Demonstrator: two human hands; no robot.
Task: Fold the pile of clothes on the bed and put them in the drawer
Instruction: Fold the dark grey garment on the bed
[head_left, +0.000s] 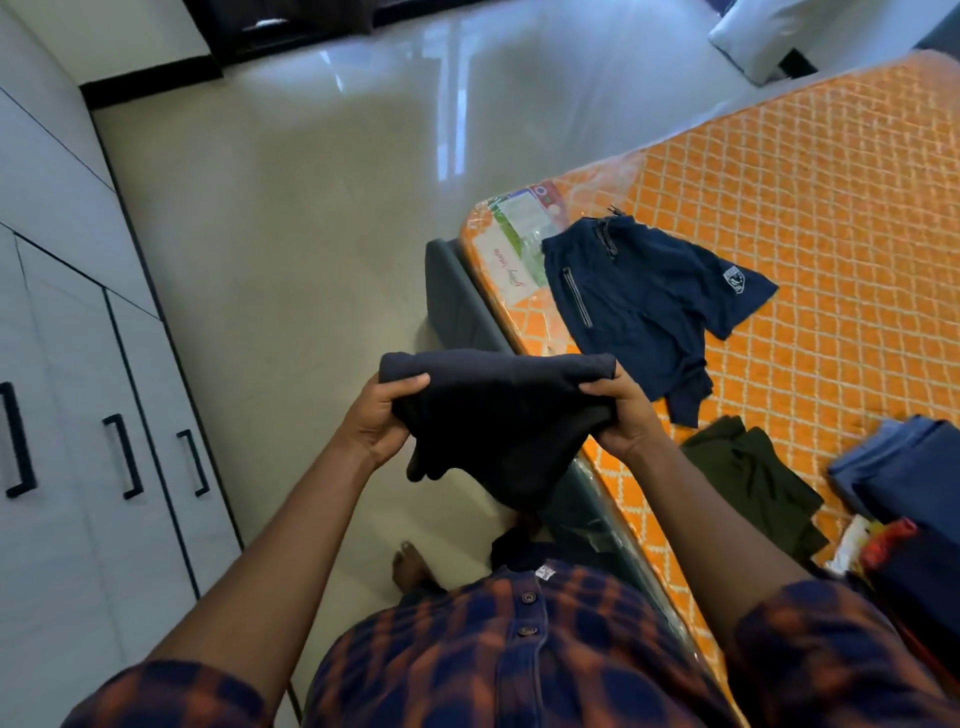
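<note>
A folded dark navy garment (498, 410) hangs in the air in front of me, over the bed's edge. My left hand (382, 423) grips its left end and my right hand (621, 415) grips its right end, thumbs on top. Navy shorts (644, 306) with a zip pocket and a badge lie spread flat on the orange quilted bed (831, 208). A dark olive garment (753, 478) lies crumpled near the bed's edge. A pile of blue clothes (904, 473) sits at the right.
White wardrobe doors and drawers with black handles (122, 457) line the left side. Glossy tile floor (291, 234) lies between wardrobe and bed. A white pillow (769, 26) is at the top right. Red and white items (878, 540) sit by the pile. My bare foot (410, 566) is on the floor.
</note>
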